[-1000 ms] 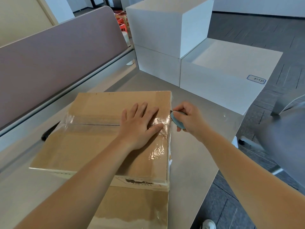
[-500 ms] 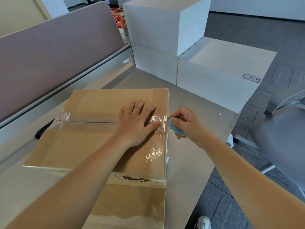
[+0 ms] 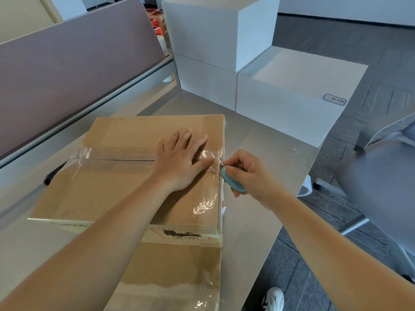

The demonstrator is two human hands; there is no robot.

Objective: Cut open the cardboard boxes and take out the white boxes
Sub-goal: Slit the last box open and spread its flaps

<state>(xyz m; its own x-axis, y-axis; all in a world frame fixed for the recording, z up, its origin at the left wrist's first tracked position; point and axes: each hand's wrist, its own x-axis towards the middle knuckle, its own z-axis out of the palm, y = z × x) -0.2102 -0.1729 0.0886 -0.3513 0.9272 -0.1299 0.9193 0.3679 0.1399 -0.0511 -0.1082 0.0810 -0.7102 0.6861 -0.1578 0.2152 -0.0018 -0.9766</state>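
Note:
A brown cardboard box (image 3: pixel 107 187) lies flat on the grey table (image 3: pixel 258 216), sealed with clear tape (image 3: pixel 116 157) across its top seam. My left hand (image 3: pixel 179 162) presses flat on the box top near its right edge, fingers spread. My right hand (image 3: pixel 249 176) grips a small blue cutter (image 3: pixel 231 184) held against the box's right edge where the tape wraps over. Three white boxes stand at the far end of the table: one on top (image 3: pixel 215 30), one under it (image 3: pixel 206 81), and a lower one (image 3: pixel 292 97) to the right.
A mauve desk partition (image 3: pixel 67 75) runs along the left side. A second cardboard box (image 3: pixel 175 277) lies under the near end of the first. A grey office chair (image 3: pixel 381 176) stands to the right, off the table edge. My white shoe (image 3: pixel 272 299) shows on the floor.
My right hand with the cutter has slid a little down and toward me along the box's right edge. The left hand stays pressed on the box top.

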